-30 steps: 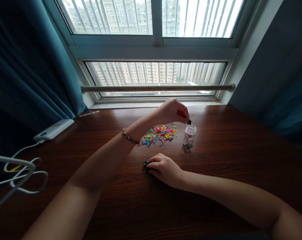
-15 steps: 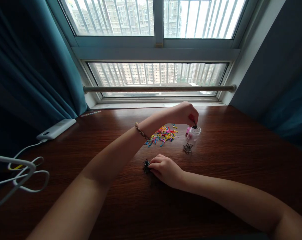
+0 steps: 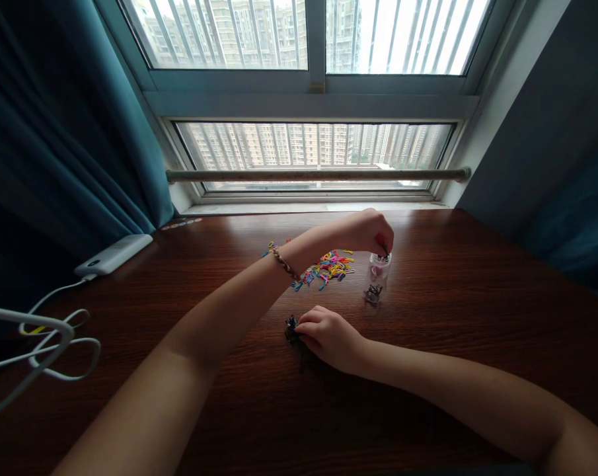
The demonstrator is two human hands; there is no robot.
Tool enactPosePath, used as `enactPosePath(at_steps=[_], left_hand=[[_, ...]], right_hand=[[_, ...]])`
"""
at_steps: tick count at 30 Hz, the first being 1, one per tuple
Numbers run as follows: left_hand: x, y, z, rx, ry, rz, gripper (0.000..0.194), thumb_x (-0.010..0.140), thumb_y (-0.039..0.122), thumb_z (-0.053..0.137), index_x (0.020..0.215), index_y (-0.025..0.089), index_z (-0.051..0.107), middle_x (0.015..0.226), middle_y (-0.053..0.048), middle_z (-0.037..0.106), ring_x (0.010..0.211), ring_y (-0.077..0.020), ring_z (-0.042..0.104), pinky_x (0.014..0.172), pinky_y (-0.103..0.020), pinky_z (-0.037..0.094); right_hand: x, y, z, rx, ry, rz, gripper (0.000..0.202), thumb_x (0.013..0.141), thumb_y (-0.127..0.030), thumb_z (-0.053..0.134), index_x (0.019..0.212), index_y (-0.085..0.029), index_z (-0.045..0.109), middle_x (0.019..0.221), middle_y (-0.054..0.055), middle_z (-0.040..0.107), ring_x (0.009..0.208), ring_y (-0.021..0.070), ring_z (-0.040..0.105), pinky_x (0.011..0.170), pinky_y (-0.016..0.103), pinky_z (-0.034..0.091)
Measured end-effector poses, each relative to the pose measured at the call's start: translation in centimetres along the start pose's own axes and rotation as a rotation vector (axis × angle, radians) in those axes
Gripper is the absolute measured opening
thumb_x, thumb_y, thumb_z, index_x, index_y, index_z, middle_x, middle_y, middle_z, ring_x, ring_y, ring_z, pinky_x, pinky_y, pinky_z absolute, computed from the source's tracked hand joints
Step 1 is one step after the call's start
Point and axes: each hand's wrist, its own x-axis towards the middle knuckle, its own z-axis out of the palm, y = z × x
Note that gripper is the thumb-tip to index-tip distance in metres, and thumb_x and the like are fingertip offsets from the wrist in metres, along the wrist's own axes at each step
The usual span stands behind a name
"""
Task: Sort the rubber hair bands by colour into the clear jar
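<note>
the left hand (image 3: pixel 376 231), pinching a black clip (image 3: pixel 386 252), had lowered to the far jar (image 3: pixel 380 272), bringing that clip to its mouth, while the right hand (image 3: pixel 331 338), grip unclear, touched the near pile (image 3: pixel 291 330).

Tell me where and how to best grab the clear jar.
Probably round the middle of the clear jar, fingers wrapping its wall, coming from the picture's right: it looks upright and rounded, the left hand is at its mouth, and the colourful pile lies to its left.
</note>
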Motion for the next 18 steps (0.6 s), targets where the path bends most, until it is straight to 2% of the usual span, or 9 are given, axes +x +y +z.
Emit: enactPosePath(at_steps=[12, 18], left_hand=[[-0.06, 0.23, 0.05, -0.023, -0.066, 0.043, 0.015, 0.061, 0.009, 0.065, 0.071, 0.019, 0.071, 0.069, 0.000, 0.068, 0.063, -0.0108, 0.058, 0.060, -0.019, 0.039], [-0.13, 0.31, -0.15, -0.007, -0.046, 0.101, 0.013, 0.063, 0.008, 0.063, 0.069, 0.016, 0.071, 0.070, -0.002, 0.067, 0.062, -0.0111, 0.058, 0.061, -0.020, 0.040]], right_hand=[[0.00, 0.04, 0.08, -0.021, 0.002, -0.013, 0.014, 0.082, -0.014, 0.047, 0.083, -0.017, 0.061, 0.085, 0.005, 0.061, 0.085, 0.0153, 0.051, 0.078, 0.025, 0.042], [0.01, -0.04, -0.10, -0.015, -0.003, -0.013, 0.015, 0.082, -0.014, 0.046, 0.083, -0.017, 0.061, 0.085, 0.005, 0.061, 0.084, 0.0152, 0.052, 0.077, 0.025, 0.043]])
